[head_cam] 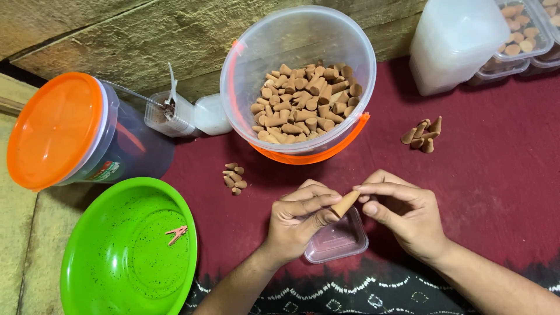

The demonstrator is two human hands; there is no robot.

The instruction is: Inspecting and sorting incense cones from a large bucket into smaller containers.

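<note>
My left hand and my right hand together pinch one brown cone, the left at its wide end, the right at its tip. Under the hands lies a small clear plastic box on the dark red cloth. Behind them stands a clear bucket with an orange handle, holding many brown cones. A small heap of cones lies left of my left hand, and another heap lies at the right.
A green bowl with a small pink clip sits at the lower left. An orange-lidded tub lies on its side at the left. Small clear containers stand beside it. Stacked clear boxes of cones fill the top right.
</note>
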